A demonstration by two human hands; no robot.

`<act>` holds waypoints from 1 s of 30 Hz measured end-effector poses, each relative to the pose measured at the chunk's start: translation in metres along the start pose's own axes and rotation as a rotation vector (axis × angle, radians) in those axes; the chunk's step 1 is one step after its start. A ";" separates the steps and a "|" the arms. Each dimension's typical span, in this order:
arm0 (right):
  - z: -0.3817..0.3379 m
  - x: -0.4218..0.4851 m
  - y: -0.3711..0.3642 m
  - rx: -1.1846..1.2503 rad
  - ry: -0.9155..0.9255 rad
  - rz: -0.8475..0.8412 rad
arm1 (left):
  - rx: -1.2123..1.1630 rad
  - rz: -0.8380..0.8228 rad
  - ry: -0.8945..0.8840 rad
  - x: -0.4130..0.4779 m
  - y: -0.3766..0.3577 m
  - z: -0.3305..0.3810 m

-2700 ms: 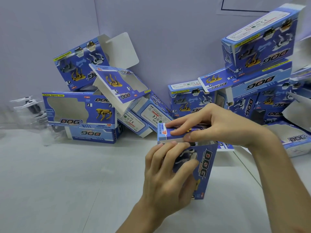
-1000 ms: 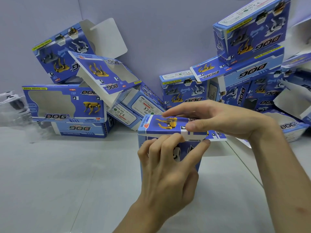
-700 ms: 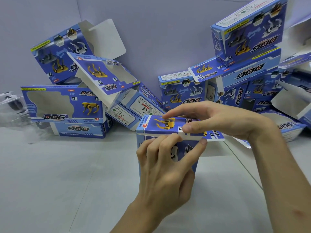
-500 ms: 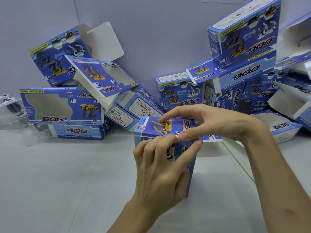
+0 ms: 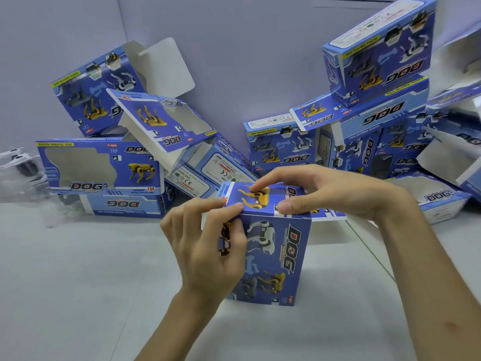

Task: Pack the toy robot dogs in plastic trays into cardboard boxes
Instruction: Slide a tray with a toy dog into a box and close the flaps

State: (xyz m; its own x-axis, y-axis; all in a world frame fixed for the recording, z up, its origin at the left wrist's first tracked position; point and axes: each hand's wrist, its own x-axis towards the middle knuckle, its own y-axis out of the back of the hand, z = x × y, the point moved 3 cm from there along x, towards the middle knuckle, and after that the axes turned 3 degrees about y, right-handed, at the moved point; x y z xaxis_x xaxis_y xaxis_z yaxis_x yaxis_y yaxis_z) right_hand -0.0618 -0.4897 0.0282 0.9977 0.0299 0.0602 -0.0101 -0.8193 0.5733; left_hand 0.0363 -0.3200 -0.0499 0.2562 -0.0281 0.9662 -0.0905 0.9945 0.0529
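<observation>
**Upright box, pinched at the top flap**

Pale grey wall (image 5: 247,48), flat and matte, across the far side. Smooth light-grey table (image 5: 78,282) below it, crossed by a thin dark seam on the near right.

Two heaps of glossy blue printed cardboard boxes against the wall. Left heap (image 5: 101,165): about six rectangular boxes, some tilted, several with plain white flaps hanging open, one showing a cut-out window. Right heap (image 5: 377,113): stacked higher, more than six, exact number unclear toward the right edge.

Between the heaps and nearer, one cardboard box (image 5: 276,256) standing on end on the table, printed with white, grey and yellow dogs and the word "DOG". Top flap (image 5: 263,198) folded flat over it, its right end jutting past the box.

Right hand (image 5: 338,194) over the flap, forefinger tip on the top surface, thumb against the near edge, pinching the flap between them. Left hand (image 5: 208,251) gripping the box, fingers bent round its upper left edge, thumb pressed on the near face.

Far left, clear plastic trays (image 5: 20,168), blurred, with white and dark shapes inside; number not clear.
</observation>
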 end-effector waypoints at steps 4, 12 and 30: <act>-0.001 0.002 0.001 0.029 -0.021 -0.001 | 0.012 0.026 0.017 -0.001 0.000 0.000; -0.005 0.004 0.001 -0.024 -0.039 0.005 | -0.024 0.010 0.044 0.005 0.000 0.002; -0.002 0.010 -0.001 -0.113 0.001 0.028 | -0.160 -0.127 0.029 0.008 -0.003 0.003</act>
State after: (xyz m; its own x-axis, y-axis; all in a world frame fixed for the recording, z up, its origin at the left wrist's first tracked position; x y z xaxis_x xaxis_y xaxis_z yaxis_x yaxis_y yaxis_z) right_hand -0.0521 -0.4875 0.0294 0.9969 0.0082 0.0780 -0.0455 -0.7498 0.6601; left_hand 0.0355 -0.3233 -0.0417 0.2841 -0.1533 0.9465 0.0976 0.9866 0.1305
